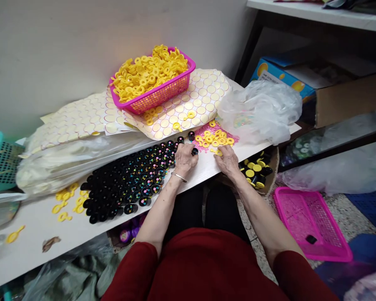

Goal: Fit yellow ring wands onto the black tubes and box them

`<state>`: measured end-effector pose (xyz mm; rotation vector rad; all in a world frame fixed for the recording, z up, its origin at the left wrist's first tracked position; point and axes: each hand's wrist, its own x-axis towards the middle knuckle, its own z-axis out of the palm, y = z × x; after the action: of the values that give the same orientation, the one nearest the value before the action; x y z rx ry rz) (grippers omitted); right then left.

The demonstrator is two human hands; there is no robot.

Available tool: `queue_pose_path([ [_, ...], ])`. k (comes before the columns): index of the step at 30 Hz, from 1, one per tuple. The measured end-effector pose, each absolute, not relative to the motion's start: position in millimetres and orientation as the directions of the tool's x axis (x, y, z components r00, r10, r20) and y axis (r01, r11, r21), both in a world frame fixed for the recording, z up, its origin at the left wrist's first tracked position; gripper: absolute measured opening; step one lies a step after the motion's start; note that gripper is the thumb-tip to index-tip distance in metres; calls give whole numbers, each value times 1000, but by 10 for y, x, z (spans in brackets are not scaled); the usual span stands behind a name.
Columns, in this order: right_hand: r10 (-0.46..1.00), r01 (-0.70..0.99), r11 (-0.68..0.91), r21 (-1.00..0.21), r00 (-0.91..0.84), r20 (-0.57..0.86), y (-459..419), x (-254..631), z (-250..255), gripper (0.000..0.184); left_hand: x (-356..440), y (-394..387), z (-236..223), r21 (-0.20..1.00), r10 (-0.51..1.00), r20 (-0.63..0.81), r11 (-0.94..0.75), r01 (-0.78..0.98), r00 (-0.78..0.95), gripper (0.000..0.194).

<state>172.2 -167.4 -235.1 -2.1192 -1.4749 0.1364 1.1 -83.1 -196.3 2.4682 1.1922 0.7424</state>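
My left hand (184, 161) rests on the white table (50, 225) with its fingers curled round a small black cup (194, 151) at the right end of a packed block of black cups (131, 177) holding coloured beads. My right hand (227, 159) lies knuckles up beside it. Its fingertips pinch at a yellow ring piece (218, 152) at the edge of a small pile of yellow rings (214, 139) on pink beads. Another single black cup (191, 135) stands just beyond.
A pink basket (163, 94) heaped with yellow rings sits on sheets of round stickers (203, 96) at the wall. A clear plastic bag (260, 110) lies right; a teal basket (0, 161) left. Below right are capped black cups (257, 169) and a pink tray (310, 223).
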Motion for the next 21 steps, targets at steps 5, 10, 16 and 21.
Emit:
queue_pose_path([
  [5, 882, 803, -253, -539, 421, 214, -1690, 1743, -2368, 38, -42, -1020, -2097, 592, 802, 240, -567, 572, 546, 30],
  [10, 861, 813, -290, -505, 452, 234, -1668, 1668, -2388, 35, -40, -1050, -2175, 657, 821, 223, -524, 541, 525, 26],
  [16, 837, 853, -310, -419, 454, 305, -1668, 1564, -2344, 29, -66, -1072, -2245, 814, 864, 122, -368, 450, 488, 25],
  [21, 900, 911, -251, -327, 344, 266, -1547, 1379, -2285, 23, -89, -1117, -2339, 890, 865, 99, -299, 346, 492, 29],
])
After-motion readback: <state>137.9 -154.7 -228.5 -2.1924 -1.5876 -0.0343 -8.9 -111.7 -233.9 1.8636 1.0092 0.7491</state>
